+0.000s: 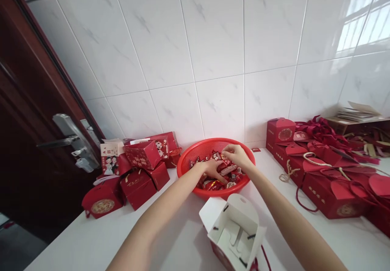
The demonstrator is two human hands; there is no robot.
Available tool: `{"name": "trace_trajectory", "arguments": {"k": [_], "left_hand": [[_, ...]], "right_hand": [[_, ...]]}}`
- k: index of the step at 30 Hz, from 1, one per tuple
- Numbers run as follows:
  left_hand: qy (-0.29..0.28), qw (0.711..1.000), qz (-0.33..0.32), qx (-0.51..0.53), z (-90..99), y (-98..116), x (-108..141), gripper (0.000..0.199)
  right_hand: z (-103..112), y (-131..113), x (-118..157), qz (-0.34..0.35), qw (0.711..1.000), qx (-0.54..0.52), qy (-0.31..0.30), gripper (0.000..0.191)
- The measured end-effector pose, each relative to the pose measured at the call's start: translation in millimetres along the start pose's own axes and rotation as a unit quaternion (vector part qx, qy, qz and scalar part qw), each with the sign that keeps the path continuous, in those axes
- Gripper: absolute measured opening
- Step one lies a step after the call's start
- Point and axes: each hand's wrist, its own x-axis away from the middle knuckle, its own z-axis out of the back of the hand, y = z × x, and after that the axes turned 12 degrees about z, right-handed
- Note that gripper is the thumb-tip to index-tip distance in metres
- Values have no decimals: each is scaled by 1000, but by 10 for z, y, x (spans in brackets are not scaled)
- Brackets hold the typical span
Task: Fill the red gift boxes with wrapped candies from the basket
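Both my hands are inside a red plastic basket (185, 166) heaped with wrapped candies (215, 185). My left hand (214, 169) lies over the candies with its fingers spread. On the far right side of the pile, my right hand (236, 155) has its fingertips drawn together; what they hold, if anything, is too small to make out. Between my forearms, in front of the basket, stands a gift box (233, 234) with its flaps up, showing a white inside with nothing in it. A dark red cord hangs at its right side.
Several red gift boxes (138, 187) are stacked at the left by a door handle (68, 141). Rows of closed red boxes (330, 191) fill the right side, with ribbons (323, 131) and a carton (338, 124) behind. A tiled wall (217, 108) backs the white table (179, 238).
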Motion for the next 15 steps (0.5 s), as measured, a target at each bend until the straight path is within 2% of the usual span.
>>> {"name": "trace_trajectory", "arguments": {"k": [2,4,6,9,11,15], "left_hand": [[-22,999,27,-36,-16,11,-31,86],[-16,997,37,-64,-36,48,-55,78],[20,994,29,-104,-68,104,-64,77],[77,984,2,-161,-122,187,-54,87],[73,982,-17,-174,-142,217,-47,86],[38,984,-45,-170,-149,191,-60,72]], "right_hand": [[2,36,-2,8,1000,16,16,12],[1,72,3,8,999,25,26,13],[-4,101,12,0,999,27,28,14],[-5,124,28,-9,1000,10,24,16],[-1,130,36,-15,1000,2,27,16],[14,131,45,-33,999,-12,37,18]]}}
